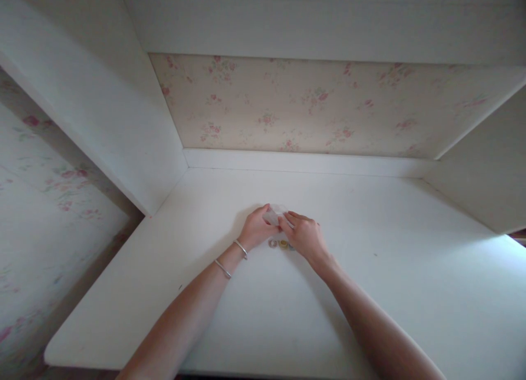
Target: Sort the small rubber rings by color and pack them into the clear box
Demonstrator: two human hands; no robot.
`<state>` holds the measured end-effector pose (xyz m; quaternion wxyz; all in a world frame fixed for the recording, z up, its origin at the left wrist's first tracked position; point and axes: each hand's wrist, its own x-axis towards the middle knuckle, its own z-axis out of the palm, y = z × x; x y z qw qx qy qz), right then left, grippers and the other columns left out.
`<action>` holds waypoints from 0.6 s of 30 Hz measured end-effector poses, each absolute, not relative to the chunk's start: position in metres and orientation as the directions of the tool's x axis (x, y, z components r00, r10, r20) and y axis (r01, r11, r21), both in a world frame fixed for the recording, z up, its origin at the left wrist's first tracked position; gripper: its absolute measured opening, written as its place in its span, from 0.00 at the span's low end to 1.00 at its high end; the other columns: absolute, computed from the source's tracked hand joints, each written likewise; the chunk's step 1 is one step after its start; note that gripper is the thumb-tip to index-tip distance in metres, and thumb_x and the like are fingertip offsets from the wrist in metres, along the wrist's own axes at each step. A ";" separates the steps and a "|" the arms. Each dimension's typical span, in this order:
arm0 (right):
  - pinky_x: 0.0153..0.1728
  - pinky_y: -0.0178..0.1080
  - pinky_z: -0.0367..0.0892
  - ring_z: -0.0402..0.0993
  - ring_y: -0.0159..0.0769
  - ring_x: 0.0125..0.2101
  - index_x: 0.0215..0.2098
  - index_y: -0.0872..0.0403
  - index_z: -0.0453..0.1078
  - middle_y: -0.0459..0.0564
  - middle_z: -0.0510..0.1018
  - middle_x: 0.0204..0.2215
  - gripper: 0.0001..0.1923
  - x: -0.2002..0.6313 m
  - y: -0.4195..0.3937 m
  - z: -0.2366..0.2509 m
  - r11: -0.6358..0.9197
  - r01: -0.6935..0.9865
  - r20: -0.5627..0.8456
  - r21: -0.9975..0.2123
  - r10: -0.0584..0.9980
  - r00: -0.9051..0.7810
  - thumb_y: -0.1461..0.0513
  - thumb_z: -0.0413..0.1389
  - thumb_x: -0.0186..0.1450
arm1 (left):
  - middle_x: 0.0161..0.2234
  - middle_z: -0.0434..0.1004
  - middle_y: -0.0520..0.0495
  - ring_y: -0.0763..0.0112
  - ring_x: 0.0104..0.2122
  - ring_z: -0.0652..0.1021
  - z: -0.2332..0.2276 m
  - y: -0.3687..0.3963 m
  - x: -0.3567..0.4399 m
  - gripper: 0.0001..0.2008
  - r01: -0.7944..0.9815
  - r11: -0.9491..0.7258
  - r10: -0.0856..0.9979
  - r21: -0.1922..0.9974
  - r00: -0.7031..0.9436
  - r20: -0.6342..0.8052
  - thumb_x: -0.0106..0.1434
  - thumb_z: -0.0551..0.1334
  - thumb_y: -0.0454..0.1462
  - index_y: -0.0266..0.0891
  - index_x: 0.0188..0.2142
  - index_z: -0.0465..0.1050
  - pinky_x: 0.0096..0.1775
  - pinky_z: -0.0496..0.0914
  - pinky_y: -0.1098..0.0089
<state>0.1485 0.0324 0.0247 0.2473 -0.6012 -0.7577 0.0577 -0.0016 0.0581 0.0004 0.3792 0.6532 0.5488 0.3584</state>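
Near the middle of the white desk [263, 308], my left hand [257, 226] grips the left side of a small, clear plastic bag [274, 213]. My right hand [304, 232] pinches the bag's right side, fingers closed on it. Whether anything is inside the bag I cannot tell. Just below the hands, a few small round items lie in a row on the desk: a pinkish ring-like one [273, 243], a yellow one [283, 244] and a bluish one [291, 247] partly hidden by my right hand. Two silver bangles circle my left wrist.
A white side panel [123, 95] stands at the left and another [485, 166] at the right. Floral wallpaper [287, 106] covers the back above a white ledge [308, 162]. A small dark speck [179, 287] lies left of my left forearm.
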 end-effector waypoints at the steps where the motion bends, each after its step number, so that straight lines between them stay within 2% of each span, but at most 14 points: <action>1: 0.44 0.39 0.67 0.74 0.39 0.43 0.42 0.49 0.74 0.49 0.77 0.44 0.20 0.149 0.033 0.026 0.273 0.876 0.306 -0.397 0.939 -0.154 0.52 0.43 0.67 | 0.36 0.77 0.45 0.60 0.34 0.76 -0.001 0.058 -0.002 0.36 0.445 -0.094 0.990 0.891 0.136 0.037 0.47 0.69 0.42 0.35 0.55 0.62 0.34 0.71 0.66; 4: 0.36 0.37 0.67 0.76 0.39 0.35 0.38 0.48 0.76 0.48 0.80 0.35 0.22 0.156 0.038 0.031 0.219 0.853 0.286 -0.473 0.954 -0.086 0.50 0.41 0.67 | 0.43 0.75 0.42 0.61 0.36 0.76 -0.003 0.059 -0.003 0.41 0.437 -0.073 0.991 0.897 0.133 0.016 0.43 0.71 0.43 0.36 0.56 0.62 0.36 0.71 0.65; 7: 0.32 0.36 0.67 0.76 0.39 0.32 0.36 0.49 0.76 0.48 0.80 0.29 0.23 0.169 0.049 0.034 0.123 0.778 0.233 -0.616 0.972 0.031 0.47 0.43 0.64 | 0.48 0.72 0.39 0.66 0.33 0.75 -0.005 0.058 -0.003 0.43 0.394 -0.067 0.994 0.916 0.106 0.027 0.42 0.72 0.43 0.36 0.57 0.60 0.37 0.71 0.66; 9: 0.32 0.36 0.68 0.76 0.39 0.32 0.38 0.52 0.74 0.49 0.79 0.30 0.23 0.180 0.057 0.033 0.054 0.635 0.185 -0.771 0.973 0.141 0.46 0.45 0.63 | 0.43 0.74 0.40 0.69 0.31 0.75 -0.005 0.058 -0.004 0.45 0.370 -0.050 0.994 0.928 0.105 0.012 0.42 0.72 0.42 0.36 0.58 0.59 0.36 0.71 0.67; 12: 0.30 0.37 0.71 0.76 0.35 0.28 0.36 0.55 0.69 0.52 0.78 0.34 0.21 0.199 0.065 0.028 -0.063 0.251 0.017 -0.966 0.952 0.306 0.48 0.46 0.62 | 0.35 0.76 0.44 0.68 0.30 0.76 -0.004 0.057 -0.005 0.43 0.353 -0.039 0.990 0.935 0.139 -0.011 0.44 0.71 0.41 0.36 0.59 0.58 0.36 0.71 0.67; 14: 0.28 0.37 0.72 0.75 0.33 0.25 0.32 0.55 0.66 0.53 0.77 0.33 0.17 0.213 0.068 0.023 -0.120 0.066 -0.090 -0.991 0.935 0.342 0.51 0.47 0.62 | 0.34 0.77 0.44 0.67 0.31 0.77 -0.004 0.057 -0.005 0.42 0.355 -0.043 0.988 0.934 0.155 -0.014 0.45 0.71 0.40 0.36 0.59 0.59 0.38 0.71 0.66; 15: 0.27 0.36 0.71 0.74 0.32 0.23 0.31 0.55 0.65 0.52 0.77 0.31 0.15 0.220 0.068 0.021 -0.135 0.034 -0.114 -0.990 0.926 0.359 0.52 0.47 0.62 | 0.34 0.77 0.44 0.65 0.32 0.77 -0.004 0.057 -0.006 0.42 0.364 -0.041 0.987 0.931 0.159 -0.018 0.46 0.71 0.40 0.36 0.59 0.59 0.39 0.70 0.66; 18: 0.17 0.32 0.65 0.68 0.28 0.16 0.29 0.55 0.66 0.49 0.74 0.24 0.15 0.243 0.067 0.013 -0.139 0.134 -0.069 -0.981 0.901 0.428 0.53 0.48 0.60 | 0.40 0.77 0.41 0.62 0.37 0.77 -0.007 0.059 -0.006 0.43 0.378 -0.042 0.984 0.925 0.176 -0.027 0.45 0.71 0.41 0.36 0.59 0.58 0.43 0.70 0.64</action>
